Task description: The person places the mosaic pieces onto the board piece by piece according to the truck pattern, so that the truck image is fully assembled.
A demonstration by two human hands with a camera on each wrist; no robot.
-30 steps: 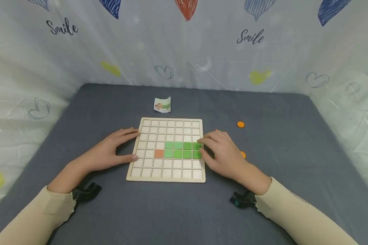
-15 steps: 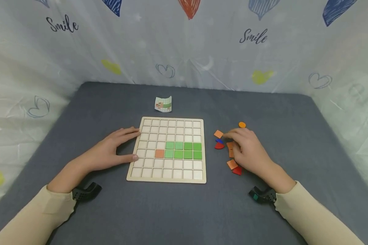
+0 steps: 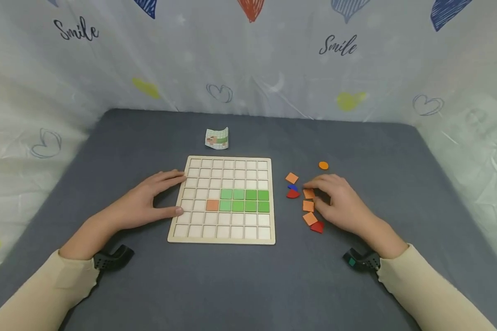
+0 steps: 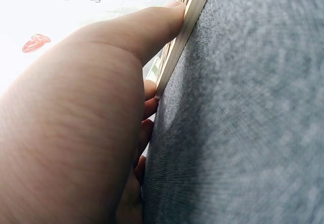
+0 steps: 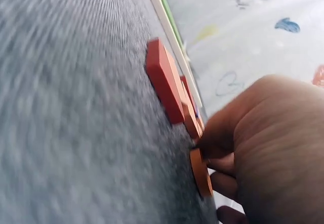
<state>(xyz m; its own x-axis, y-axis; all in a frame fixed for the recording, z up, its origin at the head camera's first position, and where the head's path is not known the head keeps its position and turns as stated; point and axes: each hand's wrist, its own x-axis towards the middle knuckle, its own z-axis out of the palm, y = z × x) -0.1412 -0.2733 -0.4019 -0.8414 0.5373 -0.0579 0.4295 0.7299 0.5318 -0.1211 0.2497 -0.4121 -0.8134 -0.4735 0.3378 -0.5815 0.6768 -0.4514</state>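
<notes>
The wooden grid board (image 3: 221,240) lies flat in the head view, with several green square tiles (image 3: 250,206) in two rows and one darker orange tile (image 3: 212,205). My left hand (image 3: 142,202) rests at its left edge, fingers extended, thumb (image 4: 169,19) against the rim in the left wrist view. To the right of the board, my right hand (image 3: 341,202) pinches an orange square tile (image 3: 309,193), index finger at its far side and thumb at its near side. Other orange square tiles (image 3: 308,206) lie close by. In the right wrist view an orange disc (image 5: 201,173) sits under the hand.
Around the right hand lie a blue piece (image 3: 292,187), a red piece (image 3: 292,194), another red piece (image 3: 317,227) and an orange disc (image 3: 323,165). A small patterned card (image 3: 217,138) lies beyond the board on the grey tabletop (image 3: 232,289). A printed curtain (image 3: 257,59) closes off the back.
My right hand has moved right from the board's right edge to the loose tiles, its finger and thumb drawing closer around an orange square. The left hand stays at the board's edge.
</notes>
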